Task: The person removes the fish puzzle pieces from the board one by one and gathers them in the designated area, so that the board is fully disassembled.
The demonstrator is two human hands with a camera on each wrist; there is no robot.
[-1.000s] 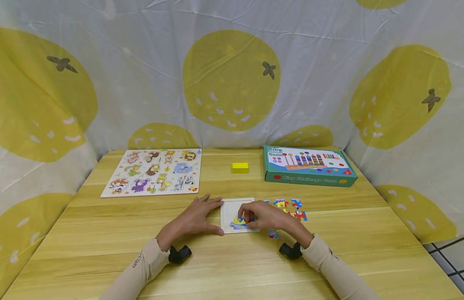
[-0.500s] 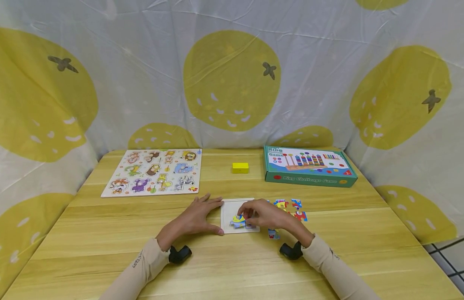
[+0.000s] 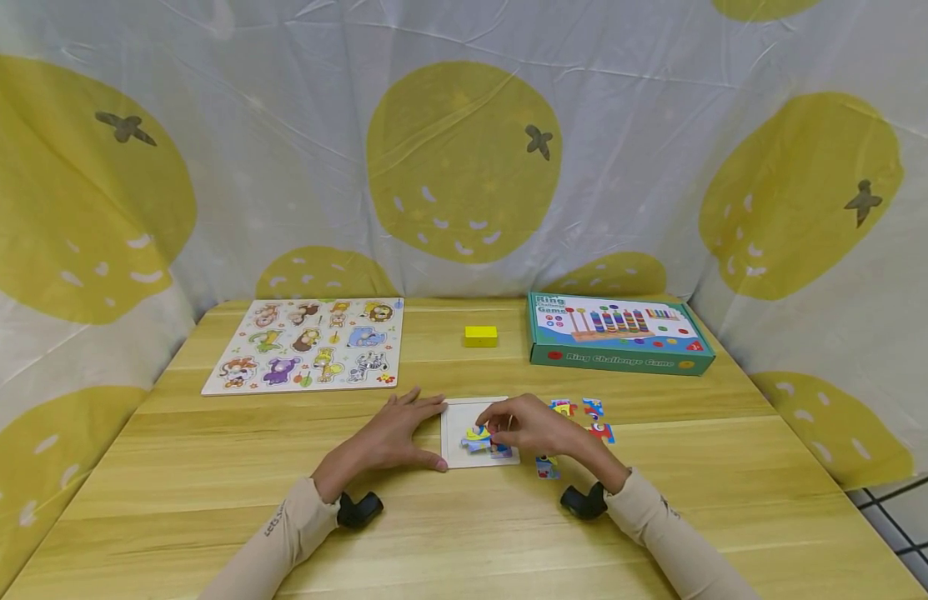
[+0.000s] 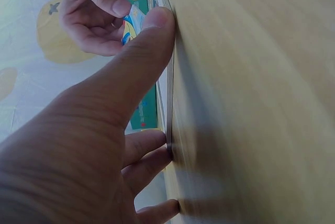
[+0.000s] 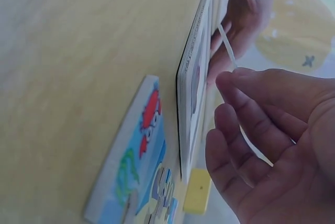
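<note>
My right hand (image 3: 534,427) pinches a blue-and-yellow jigsaw piece (image 3: 475,440) between thumb and fingertips, tilted above the white puzzle tray (image 3: 456,417). In the right wrist view the held piece (image 5: 228,46) shows edge-on, apart from the tray (image 5: 194,72). Beneath the fingers, another piece (image 3: 501,452) lies in the tray's near right corner, partly hidden. My left hand (image 3: 392,432) is spread along the tray's left side, with thumb and fingertips touching its edge; the left wrist view shows the thumb (image 4: 157,20) on that edge.
Several loose jigsaw pieces (image 3: 600,432) lie right of the tray, some hidden by the right hand. Behind stand a yellow block (image 3: 480,336) and a green Ring Challenge Game box (image 3: 621,358). An animal puzzle board (image 3: 306,343) lies at the back left.
The held piece has tilted and risen slightly with small moves of the right fingers, showing more of the piece in the tray's corner. The left hand has stayed put.
</note>
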